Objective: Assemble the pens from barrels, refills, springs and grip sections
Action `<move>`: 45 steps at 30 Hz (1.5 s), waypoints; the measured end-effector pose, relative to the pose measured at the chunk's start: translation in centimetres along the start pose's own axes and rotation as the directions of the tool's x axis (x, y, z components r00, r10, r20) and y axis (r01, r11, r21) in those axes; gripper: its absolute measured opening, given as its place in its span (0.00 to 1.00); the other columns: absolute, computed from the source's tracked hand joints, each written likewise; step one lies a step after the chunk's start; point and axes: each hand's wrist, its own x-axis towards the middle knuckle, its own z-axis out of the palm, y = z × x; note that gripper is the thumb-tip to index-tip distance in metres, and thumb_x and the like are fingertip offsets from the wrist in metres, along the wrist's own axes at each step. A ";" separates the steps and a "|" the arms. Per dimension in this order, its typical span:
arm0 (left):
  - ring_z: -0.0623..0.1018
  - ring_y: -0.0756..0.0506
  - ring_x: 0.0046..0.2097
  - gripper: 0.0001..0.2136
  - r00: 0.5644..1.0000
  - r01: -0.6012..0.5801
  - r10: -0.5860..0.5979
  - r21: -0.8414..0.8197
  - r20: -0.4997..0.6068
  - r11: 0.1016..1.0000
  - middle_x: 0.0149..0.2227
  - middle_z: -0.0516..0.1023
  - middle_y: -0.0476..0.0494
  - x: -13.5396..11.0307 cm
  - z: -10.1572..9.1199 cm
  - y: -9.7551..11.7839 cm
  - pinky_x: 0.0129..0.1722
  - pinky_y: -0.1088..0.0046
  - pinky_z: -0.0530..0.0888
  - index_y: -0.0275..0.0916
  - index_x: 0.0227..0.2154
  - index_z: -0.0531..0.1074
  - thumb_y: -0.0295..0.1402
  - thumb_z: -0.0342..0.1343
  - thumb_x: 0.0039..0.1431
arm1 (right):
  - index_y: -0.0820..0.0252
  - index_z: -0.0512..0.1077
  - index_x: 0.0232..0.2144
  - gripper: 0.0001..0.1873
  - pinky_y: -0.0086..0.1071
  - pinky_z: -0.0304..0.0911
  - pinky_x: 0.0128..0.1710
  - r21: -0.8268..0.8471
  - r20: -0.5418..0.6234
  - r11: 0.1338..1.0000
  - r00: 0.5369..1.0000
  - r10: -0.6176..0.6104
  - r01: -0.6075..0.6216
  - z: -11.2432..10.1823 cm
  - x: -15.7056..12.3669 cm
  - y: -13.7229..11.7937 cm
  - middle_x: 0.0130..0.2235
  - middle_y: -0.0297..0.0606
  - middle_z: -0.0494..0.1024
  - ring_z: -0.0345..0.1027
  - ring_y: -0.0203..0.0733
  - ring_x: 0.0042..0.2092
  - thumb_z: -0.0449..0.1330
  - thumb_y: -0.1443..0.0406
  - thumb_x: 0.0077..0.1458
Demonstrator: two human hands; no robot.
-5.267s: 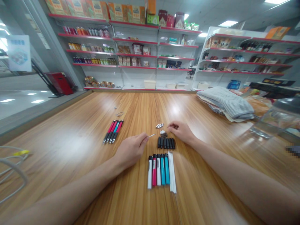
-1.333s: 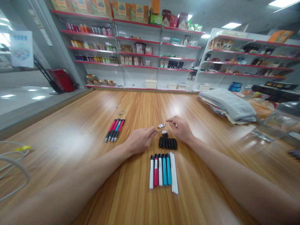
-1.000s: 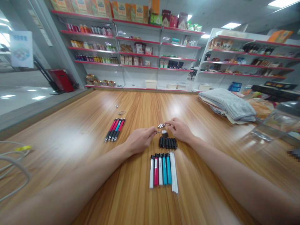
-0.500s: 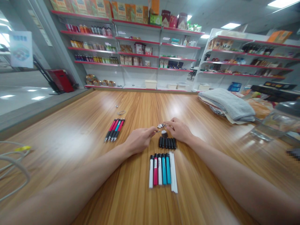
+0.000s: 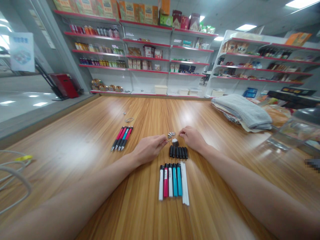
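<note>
Right hand [image 5: 192, 139] has slid back; tips [image 5: 171, 134] lie just left of its pinched fingers, left hand [image 5: 149, 149] equally near, pinching something I can't make out.

Long brown wooden tabletop [image 5: 82, 150]: glossy varnish, smooth, streaked grain, mirrors ceiling lights.
White, red and teal pen barrels [image 5: 170, 180]: smooth shiny plastic.
Thin white refill tubes [image 5: 185, 183]: matt plastic.
Short black grip sleeves [image 5: 178, 152]: dull, rubbery look.
Small silver pen tips [image 5: 171, 134]: bright metal.
Thin silver-tipped piece [image 5: 167, 141] pinched in left hand [image 5: 148, 150]: metallic glint.
Folded grey striped cloth [image 5: 243, 111]: soft, ribbed weave.
</note>
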 end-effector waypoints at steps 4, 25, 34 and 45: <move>0.77 0.45 0.39 0.14 1.000 0.009 -0.009 0.024 0.007 1.000 0.38 0.77 0.46 0.0 0.0 0.1 0.36 0.72 0.68 0.42 0.39 0.66 0.41 0.37 0.67 | 0.60 0.72 0.31 0.05 0.31 0.60 0.39 -0.048 -0.001 0.999 1.000 -0.009 0.009 0.0 -0.1 0.0 0.36 0.40 0.73 0.67 0.39 0.39 0.56 0.69 0.57; 0.78 0.43 0.36 0.15 0.999 0.049 -0.049 0.017 0.023 0.999 0.34 0.77 0.44 -0.1 0.0 0.0 0.32 0.71 0.68 0.41 0.42 0.61 0.41 0.32 0.68 | 0.59 0.74 0.35 0.05 0.32 0.65 0.36 0.422 -0.374 0.840 0.909 -0.182 0.342 -1.4 -1.7 -5.8 0.35 0.39 0.76 0.69 0.38 0.37 0.58 0.66 0.58; 0.78 0.44 0.35 0.14 0.999 -0.013 0.013 0.015 0.029 1.000 0.33 0.77 0.45 -0.1 0.0 0.1 0.32 0.72 0.68 0.41 0.42 0.60 0.41 0.33 0.68 | 0.58 0.75 0.32 0.05 0.31 0.65 0.34 0.435 -0.338 0.826 0.916 -0.218 0.357 -1.2 -1.8 -6.1 0.32 0.37 0.76 0.68 0.36 0.33 0.61 0.64 0.56; 0.79 0.44 0.37 0.11 0.998 -0.052 0.052 0.006 -0.026 0.999 0.35 0.78 0.44 -0.1 0.6 -0.6 0.32 0.73 0.69 0.41 0.42 0.62 0.40 0.38 0.67 | 0.59 0.75 0.39 0.08 0.34 0.67 0.39 0.346 -0.345 0.801 0.861 -0.375 0.488 -0.9 -1.9 -6.0 0.36 0.41 0.77 0.69 0.39 0.38 0.57 0.67 0.58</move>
